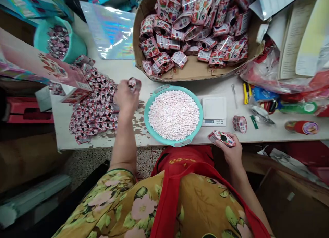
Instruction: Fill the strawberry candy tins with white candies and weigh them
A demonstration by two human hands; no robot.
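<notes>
Right hand [233, 149] has a strawberry pack [217, 135] gripped at the table's [264, 133] front edge; pellet bowl [147, 121] crowds that edge too. Left hand [127, 96] has a blurry pack [134, 84] clasped, over the gap between bowl and pack pile [95, 104].

A packing workshop is suggested — strawberry-printed packets [168, 8] are heaped in a cardboard box [185, 73] and massed on the scuffed tabletop [106, 64], a basin [146, 116] is filled with small pale pieces [174, 114], a digital scale [214, 109] is set beside it, and a red apron [171, 190] is worn.
</notes>
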